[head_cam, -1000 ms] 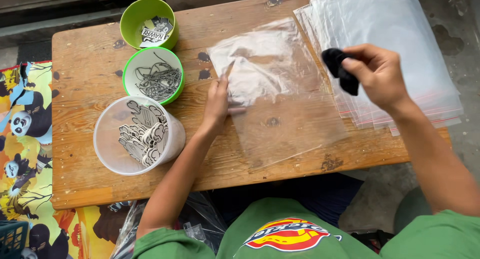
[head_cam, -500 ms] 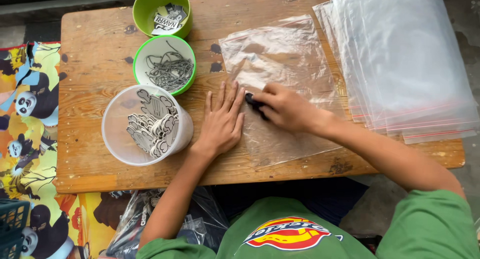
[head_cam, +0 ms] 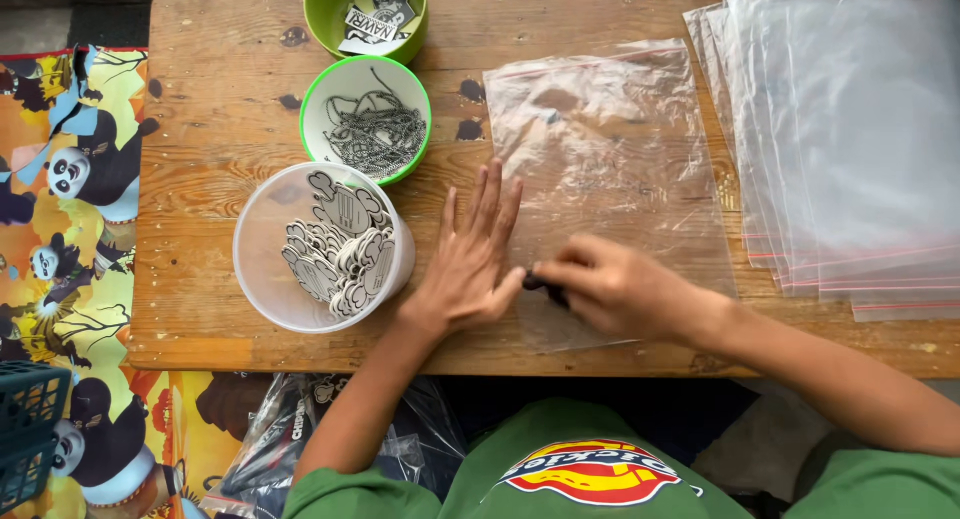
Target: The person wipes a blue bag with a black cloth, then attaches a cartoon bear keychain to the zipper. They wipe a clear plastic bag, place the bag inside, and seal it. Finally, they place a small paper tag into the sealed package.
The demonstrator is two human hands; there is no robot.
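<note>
On the worn wooden table (head_cam: pixel 220 129), left hand (head_cam: pixel 470 264) flat, right hand (head_cam: pixel 610 289) pinching black cloth (head_cam: pixel 545 287) on clear bag (head_cam: pixel 610 149).

A makeshift home packing spot: a worn, stained wooden table (head_cam: pixel 220 159) with a stack of clear zip bags (head_cam: pixel 850 149) at upper right, tubs of cut-out pieces (head_cam: pixel 320 249) and ball chains (head_cam: pixel 367 119) at left, and a cartoon-panda mat (head_cam: pixel 60 229) along the left edge.

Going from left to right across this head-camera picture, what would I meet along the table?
Cartoon panda mat → clear tub of cutout shapes → left hand flat on the wood → right hand pinching a small black piece on a clear bag → stack of clear bags.
</note>
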